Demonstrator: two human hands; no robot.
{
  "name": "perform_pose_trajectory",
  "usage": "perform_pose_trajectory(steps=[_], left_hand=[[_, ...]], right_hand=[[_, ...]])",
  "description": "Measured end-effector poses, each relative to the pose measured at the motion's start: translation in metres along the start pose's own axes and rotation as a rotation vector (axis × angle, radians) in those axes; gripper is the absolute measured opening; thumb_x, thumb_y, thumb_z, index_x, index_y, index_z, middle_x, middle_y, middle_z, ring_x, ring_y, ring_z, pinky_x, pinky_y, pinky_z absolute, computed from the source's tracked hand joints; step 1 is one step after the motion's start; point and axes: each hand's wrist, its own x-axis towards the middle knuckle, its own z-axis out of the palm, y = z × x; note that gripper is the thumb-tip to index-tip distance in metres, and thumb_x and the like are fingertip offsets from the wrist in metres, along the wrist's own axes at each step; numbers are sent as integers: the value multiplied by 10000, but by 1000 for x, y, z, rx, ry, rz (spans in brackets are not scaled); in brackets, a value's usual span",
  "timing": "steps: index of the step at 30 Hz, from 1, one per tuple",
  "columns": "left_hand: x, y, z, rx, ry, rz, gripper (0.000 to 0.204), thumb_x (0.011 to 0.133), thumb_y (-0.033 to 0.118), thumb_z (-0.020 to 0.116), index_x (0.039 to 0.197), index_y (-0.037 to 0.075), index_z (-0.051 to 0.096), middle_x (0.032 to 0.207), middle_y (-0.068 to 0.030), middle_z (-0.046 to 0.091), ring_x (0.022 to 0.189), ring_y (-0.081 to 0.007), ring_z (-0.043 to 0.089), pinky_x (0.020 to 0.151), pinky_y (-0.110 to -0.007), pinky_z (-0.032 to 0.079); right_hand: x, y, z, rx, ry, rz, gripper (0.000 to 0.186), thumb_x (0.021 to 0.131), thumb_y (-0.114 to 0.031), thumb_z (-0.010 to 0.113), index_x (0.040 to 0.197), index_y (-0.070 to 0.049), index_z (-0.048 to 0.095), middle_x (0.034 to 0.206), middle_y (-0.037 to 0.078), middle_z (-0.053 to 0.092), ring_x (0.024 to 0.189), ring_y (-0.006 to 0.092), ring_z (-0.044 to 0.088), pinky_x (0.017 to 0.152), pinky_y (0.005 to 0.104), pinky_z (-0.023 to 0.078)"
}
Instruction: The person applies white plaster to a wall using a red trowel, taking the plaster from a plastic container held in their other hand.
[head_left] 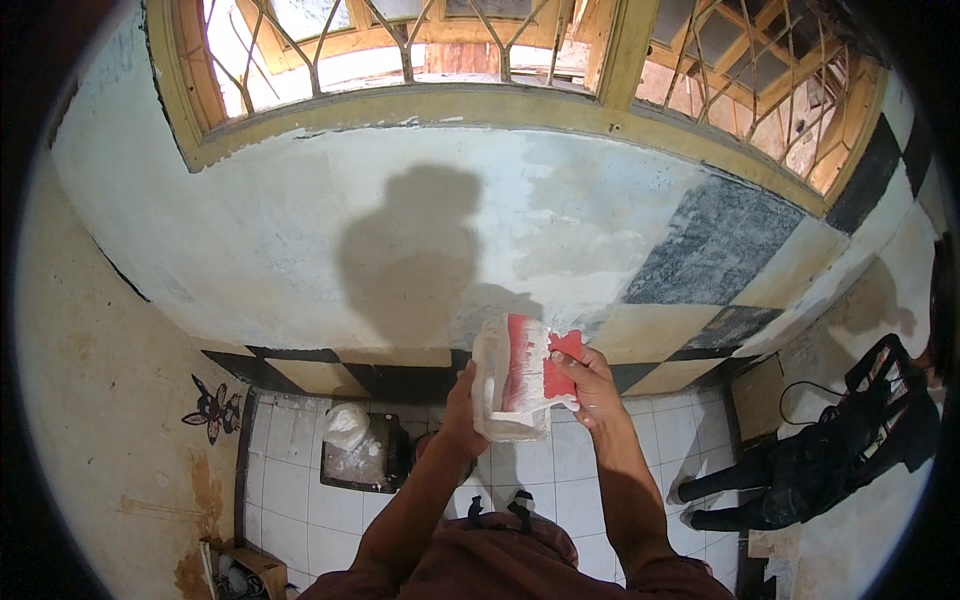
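My left hand point(462, 410) grips the side of a clear plastic tub point(483, 400) smeared with white paste, held out in front of me. My right hand point(595, 385) holds a red plastic scraper point(560, 360), its broad blade coated in white paste and lying over the tub. Behind them is the wall point(250, 240), patched with white over beige and dark checks, with a head-shaped shadow on it.
A barred yellow window point(420, 100) spans the top. A dark block point(365, 460) with a white bag point(345, 425) stands on the tiled floor point(555, 500). A person in dark clothes point(830, 450) is at right. A wooden box point(260, 570) sits lower left.
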Motion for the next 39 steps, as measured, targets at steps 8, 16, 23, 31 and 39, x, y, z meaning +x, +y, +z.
perform_pose_trajectory(steps=[8,16,23,31,39], left_hand=[[-2,-3,12,336,-119,380,485,983,402,415,1345,83,461,1223,-94,579,1119,-248,583,961,-443,487],[-8,-1,5,477,-34,457,459,1009,415,358,1338,124,489,1221,-67,588,1127,-250,587,951,-466,500],[-13,5,-24,-39,-65,222,467,1007,397,329,1373,131,444,1294,-72,550,1153,-267,575,946,-466,504],[-33,19,-27,-122,-50,175,504,980,432,371,1343,96,466,1270,-129,560,1116,-327,593,904,-487,521],[-37,27,-76,282,11,383,696,928,609,401,1443,145,334,1401,-113,467,1262,-319,484,1018,-528,430]], right_hand=[[5,8,-24,211,155,50,248,873,-126,684,1102,-45,634,988,32,667,862,131,650,750,271,525],[51,21,-69,569,139,-191,295,882,-97,667,1159,-70,568,1015,23,643,885,148,645,704,287,544],[128,14,-73,52,628,-847,205,870,-15,650,1051,-30,554,973,57,629,824,147,637,659,297,546],[187,6,-109,-1574,860,-1321,325,696,-118,695,991,-73,565,989,140,596,863,312,597,681,419,504],[157,34,-129,-1786,417,-1245,246,757,-200,637,978,-123,563,953,102,551,905,314,562,695,438,445]])
